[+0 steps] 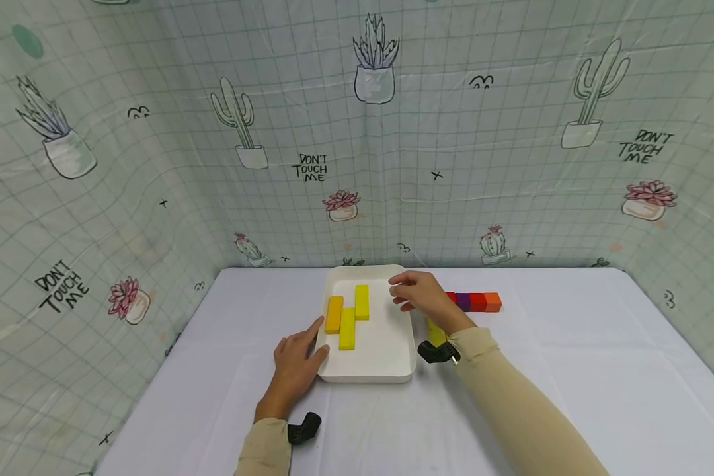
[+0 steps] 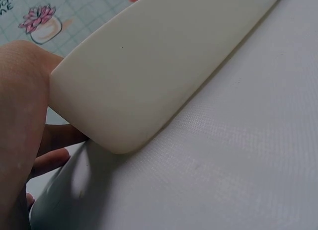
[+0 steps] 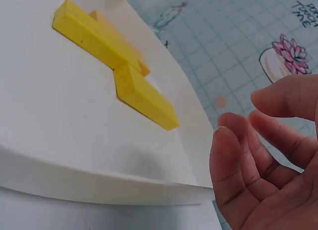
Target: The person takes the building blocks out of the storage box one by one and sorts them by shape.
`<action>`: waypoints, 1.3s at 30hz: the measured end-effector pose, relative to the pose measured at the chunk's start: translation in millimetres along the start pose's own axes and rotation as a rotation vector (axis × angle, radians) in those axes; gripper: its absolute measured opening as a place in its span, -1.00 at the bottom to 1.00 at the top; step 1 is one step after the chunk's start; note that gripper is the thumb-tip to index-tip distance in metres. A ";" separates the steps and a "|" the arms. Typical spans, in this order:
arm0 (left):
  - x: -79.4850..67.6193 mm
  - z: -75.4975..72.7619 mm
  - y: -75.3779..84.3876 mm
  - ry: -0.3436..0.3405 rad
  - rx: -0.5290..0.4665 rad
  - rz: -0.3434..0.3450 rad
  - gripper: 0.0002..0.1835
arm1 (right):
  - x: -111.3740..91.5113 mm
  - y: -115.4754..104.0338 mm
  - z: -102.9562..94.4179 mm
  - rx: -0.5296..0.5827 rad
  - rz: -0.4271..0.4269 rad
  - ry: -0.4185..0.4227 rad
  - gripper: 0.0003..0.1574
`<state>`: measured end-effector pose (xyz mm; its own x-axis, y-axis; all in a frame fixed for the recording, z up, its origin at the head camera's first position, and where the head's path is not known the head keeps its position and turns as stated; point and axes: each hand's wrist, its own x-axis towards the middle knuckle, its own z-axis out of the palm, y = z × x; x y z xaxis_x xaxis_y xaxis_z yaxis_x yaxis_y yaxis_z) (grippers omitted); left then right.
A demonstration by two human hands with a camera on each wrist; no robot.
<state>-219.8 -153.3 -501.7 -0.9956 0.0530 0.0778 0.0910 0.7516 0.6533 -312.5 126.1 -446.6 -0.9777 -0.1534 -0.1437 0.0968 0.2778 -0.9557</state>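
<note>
A white tray (image 1: 365,379) holds an orange-yellow block (image 1: 334,315) and two yellow blocks, one nearer (image 1: 347,329) and one farther (image 1: 361,302). Against the tray's left side rests my left hand (image 1: 294,367), its index finger extended and thumb spread apart at the rim. In the left wrist view, the tray wall (image 2: 134,76) hides the thumb tip and part of the fingers. Over the tray's right rim hovers my right hand (image 1: 422,297); the right wrist view shows its fingers (image 3: 226,163) loosely bent with nothing between them.
Right of the tray, partly hidden by the right forearm, yellow (image 1: 436,332) shows on the white-covered table (image 1: 541,370). A row of red, purple and orange blocks (image 1: 478,302) lies beyond the right wrist. Printed cloth (image 1: 381,139) stands behind.
</note>
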 end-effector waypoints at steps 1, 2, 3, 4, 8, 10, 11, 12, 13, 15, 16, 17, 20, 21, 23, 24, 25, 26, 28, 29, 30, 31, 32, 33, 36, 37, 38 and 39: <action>0.4 0.1 -0.1 0.000 0.001 0.000 -0.34 | 1.3 -1.2 1.1 -0.002 -0.003 0.001 -0.53; 0.7 0.2 -0.3 0.001 0.002 0.001 -0.33 | 2.5 -2.7 2.4 -0.007 -0.002 0.003 -0.53; 0.9 0.1 -0.6 0.001 0.002 0.000 -0.33 | 3.9 -4.1 3.6 -0.011 -0.004 0.005 -0.54; 1.0 0.0 -0.9 0.002 0.001 -0.001 -0.33 | 5.5 -5.2 4.7 -0.012 -0.004 0.006 -0.53; 1.2 0.1 -1.7 0.009 0.003 0.010 -0.33 | 10.2 -9.9 8.5 -0.014 0.002 -0.008 -0.52; 1.4 0.4 -2.0 0.009 0.000 0.012 -0.33 | 13.5 -10.7 10.6 -0.006 0.005 -0.018 -0.51; 1.6 0.6 -2.1 0.010 0.000 0.014 -0.33 | 14.9 -11.2 11.9 -0.004 0.002 -0.022 -0.51; 1.6 0.8 -2.4 0.010 0.002 0.016 -0.33 | 16.3 -11.7 13.1 -0.002 0.001 -0.024 -0.51; 1.9 1.1 -2.5 0.012 0.002 0.022 -0.34 | 17.8 -11.8 14.4 0.000 -0.002 -0.026 -0.52; 2.1 1.5 -2.6 0.012 0.002 0.025 -0.34 | 20.3 -12.1 16.8 0.000 -0.005 -0.028 -0.52; 2.0 1.5 -2.5 0.013 0.001 0.028 -0.35 | 21.4 -12.2 18.1 -0.004 -0.005 -0.030 -0.52; 2.1 1.6 -2.5 0.014 0.003 0.030 -0.35 | 22.3 -12.3 19.3 -0.006 -0.005 -0.033 -0.53; 1.8 1.1 -2.1 0.016 0.000 0.027 -0.35 | 24.7 -13.1 23.6 -0.010 0.006 -0.039 -0.54; 1.6 0.9 -2.1 0.018 -0.002 0.027 -0.35 | 25.7 -13.2 25.2 -0.008 0.009 -0.039 -0.54; 1.2 0.4 -2.4 0.021 -0.007 0.028 -0.34 | 27.8 -13.4 29.0 0.004 0.015 -0.036 -0.56; 0.6 -0.2 -2.8 0.022 -0.008 0.028 -0.34 | 28.8 -14.1 31.5 0.017 0.023 -0.038 -0.56; 0.1 -0.1 -2.8 0.018 -0.006 0.024 -0.34 | 29.5 -13.8 33.0 0.027 0.030 -0.036 -0.55; -0.4 0.0 -2.9 0.016 -0.004 0.020 -0.34 | 30.3 -13.4 34.7 0.039 0.038 -0.035 -0.55; -1.9 -0.9 -3.2 0.013 0.001 0.014 -0.34 | 32.7 -12.7 39.4 0.056 0.052 -0.034 -0.53; -2.7 -1.4 -3.1 0.012 0.000 0.011 -0.34 | 33.9 -12.3 41.8 0.057 0.056 -0.033 -0.52; -3.3 -1.9 -3.2 0.012 0.002 0.011 -0.35 | 34.9 -12.3 44.2 0.055 0.060 -0.030 -0.51; -3.6 -2.4 -2.8 0.012 0.001 0.011 -0.35 | 36.1 -11.6 46.5 0.043 0.056 -0.023 -0.51; -3.6 -2.8 -2.4 0.012 -0.002 0.014 -0.35 | 37.3 -11.1 48.3 0.032 0.053 -0.015 -0.51; -3.5 -3.2 -1.8 0.014 -0.003 0.021 -0.35 | 38.6 -10.6 49.9 0.019 0.047 -0.006 -0.52; -2.2 -3.1 0.1 0.012 0.001 0.034 -0.35 | 41.7 -8.4 52.0 -0.030 0.031 0.026 -0.54; -1.7 -2.7 0.7 0.012 0.002 0.037 -0.35 | 42.6 -7.2 52.0 -0.046 0.031 0.033 -0.55; -1.2 -2.0 0.9 0.012 0.004 0.039 -0.35 | 43.3 -6.2 51.5 -0.060 0.036 0.037 -0.55; -0.9 -1.2 1.4 0.013 0.005 0.045 -0.35 | 43.9 -4.9 50.6 -0.072 0.041 0.041 -0.55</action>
<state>-218.8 -153.1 -500.0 -0.9901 0.0782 0.1163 0.1352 0.7517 0.6455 -346.4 70.0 -461.3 -0.9800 -0.1023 -0.1708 0.1251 0.3511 -0.9280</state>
